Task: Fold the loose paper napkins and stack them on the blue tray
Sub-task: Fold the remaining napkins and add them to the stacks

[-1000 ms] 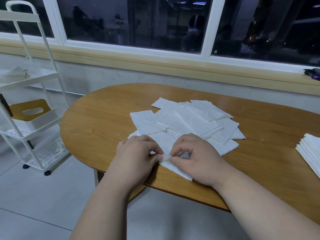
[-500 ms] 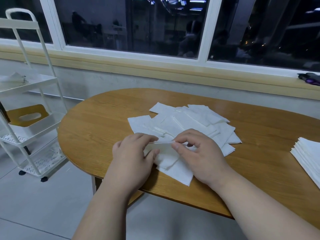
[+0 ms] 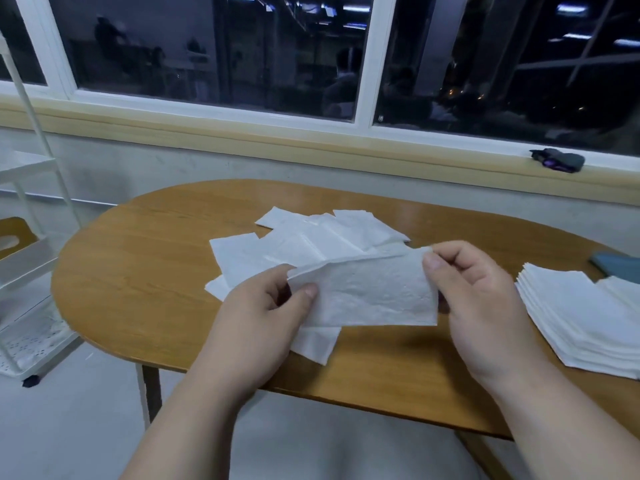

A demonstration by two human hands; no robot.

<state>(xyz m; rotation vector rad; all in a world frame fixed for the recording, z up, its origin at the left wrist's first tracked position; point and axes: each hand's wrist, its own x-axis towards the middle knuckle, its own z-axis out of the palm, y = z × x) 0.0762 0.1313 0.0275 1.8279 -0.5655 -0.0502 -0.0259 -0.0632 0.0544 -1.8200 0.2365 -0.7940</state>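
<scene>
I hold one white paper napkin [image 3: 370,292] lifted above the wooden table [image 3: 138,271]. My left hand [image 3: 263,320] pinches its left edge and my right hand [image 3: 481,303] pinches its upper right corner. Behind and under it lies a loose pile of napkins [image 3: 311,240], spread flat. A stack of folded napkins [image 3: 588,320] stands at the right. A corner of the blue tray [image 3: 620,266] shows just beyond that stack, mostly cut off by the frame edge.
A white wheeled shelf cart [image 3: 24,258] stands on the floor left of the table. A dark small object [image 3: 557,161] lies on the window sill at the back right. The table's near edge runs under my forearms.
Both hands were pressing on a napkin at the table's front edge. They have since lifted one napkin off the pile and pulled apart, holding it stretched between them.
</scene>
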